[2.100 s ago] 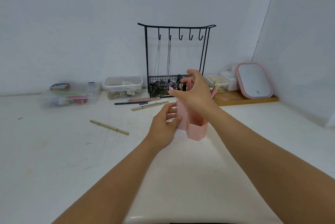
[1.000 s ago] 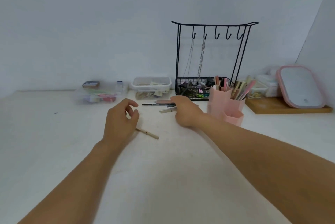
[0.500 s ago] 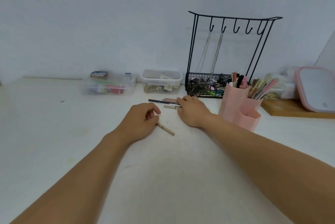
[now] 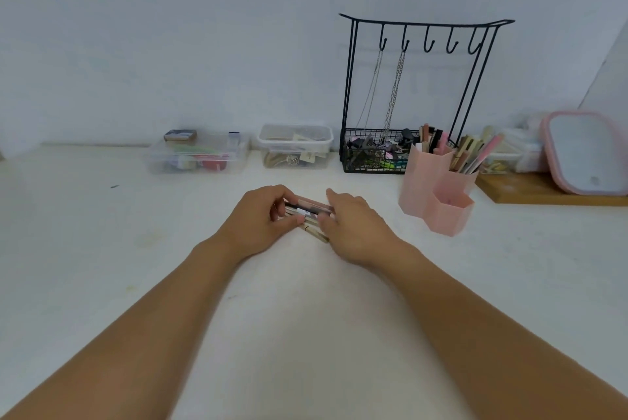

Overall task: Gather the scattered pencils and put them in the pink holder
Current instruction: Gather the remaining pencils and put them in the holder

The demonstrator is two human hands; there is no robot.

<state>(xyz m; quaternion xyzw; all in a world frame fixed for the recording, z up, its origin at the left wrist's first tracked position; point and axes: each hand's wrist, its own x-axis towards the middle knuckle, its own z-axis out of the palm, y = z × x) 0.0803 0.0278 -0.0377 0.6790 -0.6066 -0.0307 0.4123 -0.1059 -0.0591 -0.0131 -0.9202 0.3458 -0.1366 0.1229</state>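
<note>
While both of your forearms reach out over the white bench, your hands meet at a small bunch of pencils lying near its middle. Your left hand has its fingers and thumb curled round the left end of the bunch, gripping it. Your right hand lies against the right end with the fingers bent over the pencils; whether it truly grips them or only presses them together is hard to tell from this angle, though it looks like a light hold. One tan pencil end pokes out below, between the two hands.

The pink holder stands upright on the bench to the right of your right hand, apart from it, with pens and sticks already in its two taller compartments. Behind the holder sits a black wire rack with hooks, chains and a basket. Two clear plastic boxes line the wall to the left, and a pink-rimmed mirror leans on a wooden board at far right.
</note>
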